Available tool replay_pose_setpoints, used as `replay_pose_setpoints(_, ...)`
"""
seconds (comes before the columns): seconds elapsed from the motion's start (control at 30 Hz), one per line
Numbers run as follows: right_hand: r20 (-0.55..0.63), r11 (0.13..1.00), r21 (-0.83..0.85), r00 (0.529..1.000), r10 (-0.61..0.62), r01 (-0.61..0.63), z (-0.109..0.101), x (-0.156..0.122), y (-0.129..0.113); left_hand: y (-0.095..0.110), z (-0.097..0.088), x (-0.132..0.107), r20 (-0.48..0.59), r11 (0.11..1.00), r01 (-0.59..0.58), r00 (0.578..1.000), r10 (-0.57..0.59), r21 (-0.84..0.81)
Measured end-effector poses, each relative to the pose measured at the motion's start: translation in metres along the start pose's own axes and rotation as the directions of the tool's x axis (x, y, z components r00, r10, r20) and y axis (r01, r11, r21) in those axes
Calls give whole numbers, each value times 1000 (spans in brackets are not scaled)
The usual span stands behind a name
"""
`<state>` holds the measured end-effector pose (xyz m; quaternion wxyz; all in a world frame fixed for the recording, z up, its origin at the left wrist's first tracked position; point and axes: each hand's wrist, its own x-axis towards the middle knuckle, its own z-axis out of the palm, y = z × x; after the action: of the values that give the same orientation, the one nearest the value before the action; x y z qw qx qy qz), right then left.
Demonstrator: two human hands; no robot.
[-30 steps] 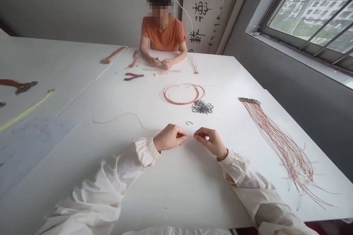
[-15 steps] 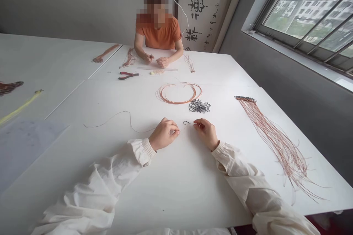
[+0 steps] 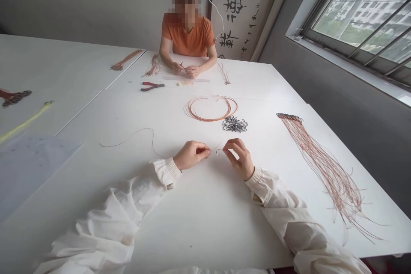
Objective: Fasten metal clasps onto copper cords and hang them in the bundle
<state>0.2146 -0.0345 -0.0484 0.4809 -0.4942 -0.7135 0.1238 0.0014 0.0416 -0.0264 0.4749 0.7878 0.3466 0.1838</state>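
While the left hand [image 3: 192, 155] pinches a thin wire [image 3: 128, 135] whose long tail curves away across the white surface [image 3: 205, 214], the right hand [image 3: 239, 159] holds a small dark wire hook [image 3: 219, 152] at its fingertips, just beside the left grip. Ahead of both grips lie a copper wire coil [image 3: 212, 109] and a heap of dark hooks [image 3: 234, 124].

the desk [image 3: 205, 231] is showing a smooth, matt white surface, the coiled wire [image 3: 205, 120] is giving off a coppery metal sheen, the small hooks [image 3: 234, 124] are glinting as dark, glossy metal, the pliers [image 3: 152, 86] are wearing red plastic grips, and the sleeves [image 3: 282, 209] are hanging in soft, crumpled white cloth.
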Motion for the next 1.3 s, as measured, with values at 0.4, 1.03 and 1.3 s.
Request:
replay_pose_setpoints(0.4, 219, 999, 30, 976, 5, -12, 5, -6, -1, 2, 2, -2, 207, 1000, 11, 978, -5, -26)
replay_pose_setpoints(1.03, 254, 997, 81, 967, -37, 17, 8, -15, -9, 13, 2, -7, 255, 996, 56, 966, -37, -67)
replay_pose_setpoints(1.3, 239, 897, 356, 953, 184, -262, 3, -11, -4, 12, 3, -6, 154, 991, 82, 986, -66, -103)
